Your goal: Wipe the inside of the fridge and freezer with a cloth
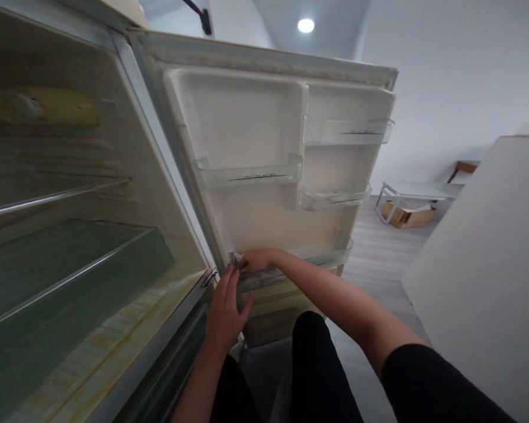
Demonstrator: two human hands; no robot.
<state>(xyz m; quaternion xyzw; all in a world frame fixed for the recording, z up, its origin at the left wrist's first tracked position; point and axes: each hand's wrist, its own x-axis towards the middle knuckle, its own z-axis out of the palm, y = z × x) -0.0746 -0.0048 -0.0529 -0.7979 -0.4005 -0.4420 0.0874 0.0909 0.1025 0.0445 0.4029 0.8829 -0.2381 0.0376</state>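
An open fridge door (255, 123) carries clear plastic shelves, and its lowest clear shelf (326, 257) runs across the bottom of the panel. At that shelf's left end is my right hand (258, 260), its fingers curled; a bit of something whitish shows at the fingertips, too small to name. My left hand (227, 308) rests against the door's inner edge near the hinge (210, 277), fingers stretched out and thumb apart, with nothing seen in it.
On the left stands the stained fridge interior with glass shelves (70, 276) and a yellowish roll-shaped object (39, 107). A low white table (417, 189) with a cardboard box (408, 216) beneath is at the right, behind a large pale panel (489, 252). My knees are below the door.
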